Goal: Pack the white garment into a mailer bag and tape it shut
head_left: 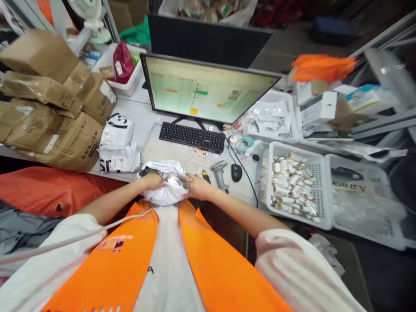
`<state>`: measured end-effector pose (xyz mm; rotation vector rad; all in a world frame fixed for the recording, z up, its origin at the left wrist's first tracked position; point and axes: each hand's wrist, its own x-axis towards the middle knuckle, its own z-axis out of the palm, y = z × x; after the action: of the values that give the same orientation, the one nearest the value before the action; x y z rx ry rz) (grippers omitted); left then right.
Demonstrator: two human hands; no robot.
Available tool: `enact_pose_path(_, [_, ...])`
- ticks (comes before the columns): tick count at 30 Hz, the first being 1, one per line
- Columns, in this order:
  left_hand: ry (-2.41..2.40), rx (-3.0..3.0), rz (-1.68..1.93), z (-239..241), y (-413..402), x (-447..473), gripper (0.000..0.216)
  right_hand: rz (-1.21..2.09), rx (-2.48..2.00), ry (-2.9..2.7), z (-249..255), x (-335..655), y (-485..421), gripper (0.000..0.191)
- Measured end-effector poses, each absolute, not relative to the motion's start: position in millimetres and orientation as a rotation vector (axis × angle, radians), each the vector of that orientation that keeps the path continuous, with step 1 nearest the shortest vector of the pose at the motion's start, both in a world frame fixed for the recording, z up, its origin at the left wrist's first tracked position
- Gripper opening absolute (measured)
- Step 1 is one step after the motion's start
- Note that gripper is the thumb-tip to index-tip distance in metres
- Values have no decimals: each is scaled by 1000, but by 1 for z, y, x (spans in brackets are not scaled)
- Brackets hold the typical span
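White parcel bag sits at the desk's near edge, left hand and right hand both clamped on it — slippery plastic could slide off the edge.

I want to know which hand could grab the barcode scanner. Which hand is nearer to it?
Right. The right hand rests on the white plastic parcel, just left of the barcode scanner. The left hand holds the parcel's far side, farther away.
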<state>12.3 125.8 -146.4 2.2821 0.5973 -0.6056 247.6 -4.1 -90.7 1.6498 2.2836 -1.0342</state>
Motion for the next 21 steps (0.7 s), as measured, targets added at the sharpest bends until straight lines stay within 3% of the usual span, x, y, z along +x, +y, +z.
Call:
enact_pose_path(1, [598, 2239, -613, -147, 133, 8, 51, -1077, 1740, 2314, -85, 251, 3, 14])
enact_pose_path(5, [613, 2039, -337, -123, 146, -12, 77, -1351, 2219, 2629, -47, 256, 34, 25])
enact_pose_path(7, [625, 1932, -7, -93, 143, -19, 84, -1351, 2507, 2755, -20, 253, 48, 29])
enact_pose_path(11, [676, 1822, 321, -35, 130, -16, 127, -1269, 2794, 2766, 31, 241, 78, 41])
enact_pose_path(13, [693, 1772, 343, -19, 128, -10, 118, -1307, 2782, 2755, 49, 235, 94, 47])
enact_pose_path(17, [843, 1567, 594, -23, 133, -1, 72, -1404, 2611, 2832, 85, 236, 111, 55])
enact_pose_path(21, [1029, 1307, 849, -47, 142, -13, 61, -1369, 2630, 2919, 104, 258, 95, 64])
